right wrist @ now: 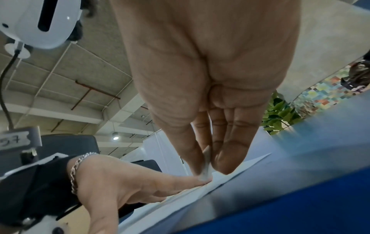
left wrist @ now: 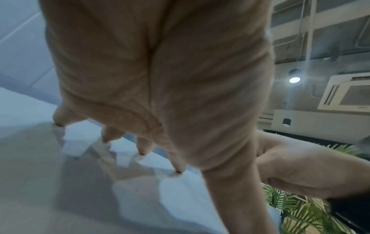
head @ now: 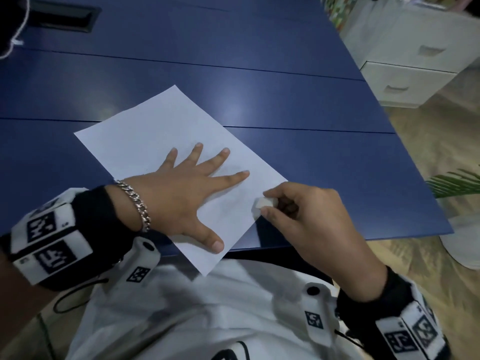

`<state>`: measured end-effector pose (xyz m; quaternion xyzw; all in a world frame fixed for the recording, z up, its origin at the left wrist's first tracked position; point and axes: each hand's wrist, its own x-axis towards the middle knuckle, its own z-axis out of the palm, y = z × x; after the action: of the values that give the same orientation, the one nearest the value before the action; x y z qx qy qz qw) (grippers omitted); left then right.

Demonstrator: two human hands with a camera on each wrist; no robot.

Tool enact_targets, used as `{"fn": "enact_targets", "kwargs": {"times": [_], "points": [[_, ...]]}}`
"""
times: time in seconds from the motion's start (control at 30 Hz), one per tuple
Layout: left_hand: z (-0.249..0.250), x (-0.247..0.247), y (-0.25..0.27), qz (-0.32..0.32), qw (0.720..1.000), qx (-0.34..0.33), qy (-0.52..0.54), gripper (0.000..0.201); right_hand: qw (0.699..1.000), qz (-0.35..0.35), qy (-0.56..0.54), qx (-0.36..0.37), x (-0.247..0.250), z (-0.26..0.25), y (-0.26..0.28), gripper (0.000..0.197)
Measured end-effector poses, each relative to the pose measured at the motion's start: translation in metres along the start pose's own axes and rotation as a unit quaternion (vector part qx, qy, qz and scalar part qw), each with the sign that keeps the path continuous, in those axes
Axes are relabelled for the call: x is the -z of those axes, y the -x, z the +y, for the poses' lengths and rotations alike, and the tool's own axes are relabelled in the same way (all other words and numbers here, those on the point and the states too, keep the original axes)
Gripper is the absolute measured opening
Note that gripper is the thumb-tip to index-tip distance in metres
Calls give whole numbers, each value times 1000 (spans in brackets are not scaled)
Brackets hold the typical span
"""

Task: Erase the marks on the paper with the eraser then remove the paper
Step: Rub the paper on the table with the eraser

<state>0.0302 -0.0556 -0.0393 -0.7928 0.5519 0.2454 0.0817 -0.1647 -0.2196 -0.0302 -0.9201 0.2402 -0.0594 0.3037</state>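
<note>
While the right hand (head: 311, 219) pinches the small white eraser (head: 262, 205) between thumb and fingers, it sits at the paper's right edge, likely ready to rub. To its left, the left hand (head: 181, 193) lies flat with fingers spread wide, holding nothing, pressing the paper (head: 145, 131) down so it cannot slide on the blue table (head: 259, 61). I see no clear marks or readable writing on the paper; the light is dim.

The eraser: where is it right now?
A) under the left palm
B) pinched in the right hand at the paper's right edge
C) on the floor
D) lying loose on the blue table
B: the right hand pinches the white eraser at the paper edge, while the left hand lies flat on the sheet.
</note>
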Motion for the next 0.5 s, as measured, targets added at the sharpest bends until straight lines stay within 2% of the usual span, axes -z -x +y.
{"fn": "enact_targets", "kwargs": {"times": [0.13,0.23,0.33,0.4,0.5], "points": [[1,-6,-7,-24,999,16,-21,128,999,7,46,12,-4,-2,-13,6],[1,-8,-8,-25,999,27,-21,130,998,9,64,21,-11,-6,-12,10],[0,-10,-8,-20,999,28,-28,129,992,-46,84,76,-28,-24,4,17],[0,-10,-8,-22,999,30,-29,129,987,-80,104,89,-27,-27,6,20],[1,-10,-7,-23,999,32,-35,129,990,-37,122,64,2,-11,-11,19]]}}
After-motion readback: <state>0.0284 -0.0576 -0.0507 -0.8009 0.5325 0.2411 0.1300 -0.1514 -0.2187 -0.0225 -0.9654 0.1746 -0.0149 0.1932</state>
